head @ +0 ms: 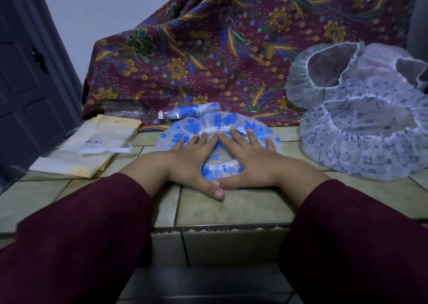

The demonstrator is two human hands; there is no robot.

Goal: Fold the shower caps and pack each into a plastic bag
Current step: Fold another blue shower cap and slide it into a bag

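Observation:
A clear shower cap with blue flowers (pixel 215 121) lies flat on the tiled floor in the middle. My left hand (pixel 192 157) and my right hand (pixel 249 156) press down on it side by side, fingers spread, thumbs touching at the near edge. Behind it lies a folded blue-flowered cap inside a clear plastic bag (pixel 192 111). To the right sits a white cap with dark blue note marks (pixel 368 139), and behind that a plain white cap (pixel 324 72) with another white cap (pixel 393 65) beside it.
A pile of yellowish plastic bags and envelopes (pixel 92 146) lies at the left. A maroon batik cloth (pixel 208 48) drapes over something behind the caps. A dark door (pixel 27 83) stands at the far left. The tiled step drops off at its near edge (pixel 220 228).

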